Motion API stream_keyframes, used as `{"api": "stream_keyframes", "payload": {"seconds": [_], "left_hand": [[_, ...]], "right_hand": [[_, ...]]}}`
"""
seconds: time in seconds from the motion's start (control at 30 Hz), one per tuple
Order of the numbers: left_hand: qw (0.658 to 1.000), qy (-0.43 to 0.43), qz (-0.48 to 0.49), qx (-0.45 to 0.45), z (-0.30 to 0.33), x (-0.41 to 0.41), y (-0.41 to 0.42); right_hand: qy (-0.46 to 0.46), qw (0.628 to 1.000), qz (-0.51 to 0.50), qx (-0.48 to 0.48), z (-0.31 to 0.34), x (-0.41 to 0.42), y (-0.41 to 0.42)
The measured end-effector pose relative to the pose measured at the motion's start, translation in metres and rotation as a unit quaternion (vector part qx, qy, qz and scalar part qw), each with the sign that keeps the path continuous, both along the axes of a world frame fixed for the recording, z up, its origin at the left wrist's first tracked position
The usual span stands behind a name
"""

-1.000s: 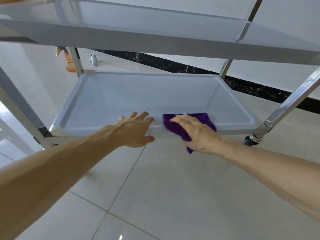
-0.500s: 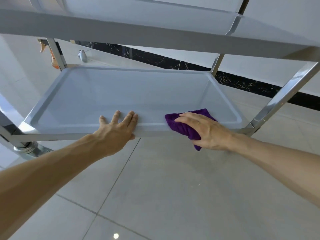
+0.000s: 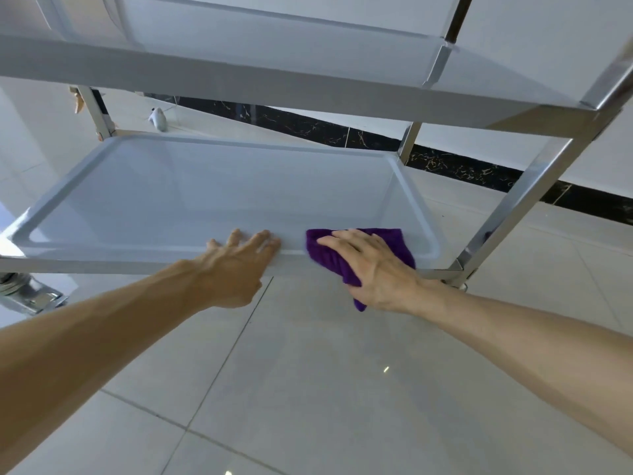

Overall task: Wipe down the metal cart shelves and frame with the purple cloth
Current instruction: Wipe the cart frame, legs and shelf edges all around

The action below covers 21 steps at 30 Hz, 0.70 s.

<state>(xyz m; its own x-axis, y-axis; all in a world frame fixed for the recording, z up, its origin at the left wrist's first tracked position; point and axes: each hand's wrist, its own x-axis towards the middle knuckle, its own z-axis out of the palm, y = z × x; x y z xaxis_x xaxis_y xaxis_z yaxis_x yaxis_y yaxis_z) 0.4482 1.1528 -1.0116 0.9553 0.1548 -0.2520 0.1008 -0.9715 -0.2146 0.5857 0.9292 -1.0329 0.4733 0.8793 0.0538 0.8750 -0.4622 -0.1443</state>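
The metal cart's lower shelf (image 3: 205, 200) is a shallow tray with a raised rim. The purple cloth (image 3: 394, 241) lies over the front rim near the shelf's right corner, and one end hangs below the edge. My right hand (image 3: 373, 269) holds the cloth against the rim with its fingers stretched across the top; its thumb is hidden. My left hand (image 3: 239, 265) rests flat on the front rim just left of the cloth, fingers straight and holding nothing. The upper shelf (image 3: 274, 87) spans the top of the view.
A shiny frame post (image 3: 513, 207) rises at the right front corner, and a caster (image 3: 24, 293) sits at the left front. Pale glossy floor tiles (image 3: 342, 371) lie below. A black marble skirting (image 3: 445, 166) runs along the wall, and a small white object (image 3: 157, 118) lies on the floor behind.
My right hand has slid the cloth to the right along the front rim, closer to the right corner. My left hand has settled flat on the rim. The view has dropped lower under the upper shelf.
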Motion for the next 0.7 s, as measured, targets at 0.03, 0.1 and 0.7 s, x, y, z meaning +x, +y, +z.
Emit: {"api": "stream_keyframes", "payload": {"seconds": [0.03, 0.1, 0.7], "left_hand": [[1.000, 0.004, 0.003, 0.009, -0.002, 0.002, -0.007], [0.999, 0.003, 0.004, 0.053, -0.007, 0.000, -0.008], [0.930, -0.222, -0.292, -0.014, 0.088, 0.037, -0.087]], "right_hand": [[0.009, 1.000, 0.001, -0.007, 0.001, -0.002, 0.007], [0.016, 0.999, 0.017, -0.032, 0.004, 0.002, 0.009], [0.195, 0.966, -0.125, 0.113, 0.057, 0.013, -0.128]]}}
